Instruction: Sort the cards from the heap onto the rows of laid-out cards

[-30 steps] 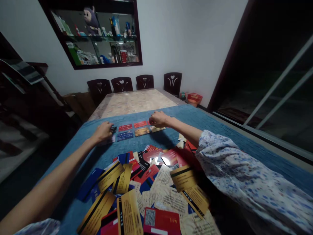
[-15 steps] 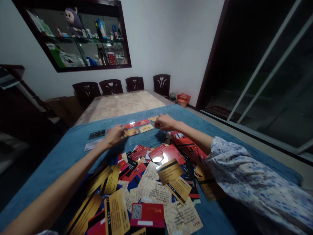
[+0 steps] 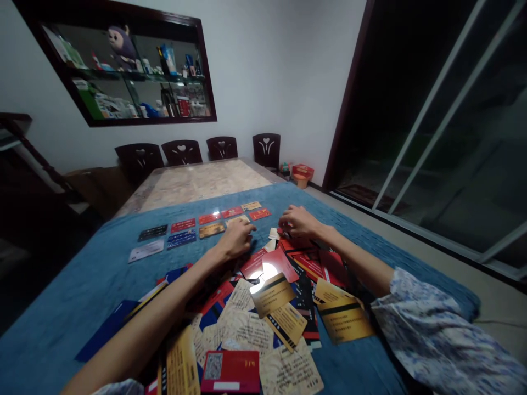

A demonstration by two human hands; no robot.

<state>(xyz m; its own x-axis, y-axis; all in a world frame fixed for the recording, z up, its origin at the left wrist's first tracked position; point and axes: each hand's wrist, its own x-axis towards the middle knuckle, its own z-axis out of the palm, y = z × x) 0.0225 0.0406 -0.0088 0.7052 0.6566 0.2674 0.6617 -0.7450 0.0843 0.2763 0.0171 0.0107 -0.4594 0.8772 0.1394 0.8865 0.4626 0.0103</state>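
Observation:
A loose heap of cards, gold, red, black, blue and cream, covers the near part of the table; a gold card [image 3: 272,295] lies on top. At its far edge hovers my left hand [image 3: 236,241], fingers loosely bent and apart, with nothing visible in them. My right hand [image 3: 302,222] is at the heap's far right, its fingers curled down by a red card [image 3: 298,244]; its fingertips are partly hidden. Beyond the heap, two rows of cards lie flat, including a red card [image 3: 259,214], a blue card [image 3: 181,239] and a black card [image 3: 152,232].
A blue cloth [image 3: 102,258] covers the near table; the bare stone-patterned tabletop [image 3: 201,178] shows behind. Several dark chairs [image 3: 182,152] stand at the far side. A glass-shelved wall niche [image 3: 144,74] holds bottles and a plush toy. Sliding glass doors [image 3: 432,126] are on the right.
My left hand has moved right, off the laid-out cards. My right hand has drawn back from the row to the heap, and the red card at the row's right end now shows fully.

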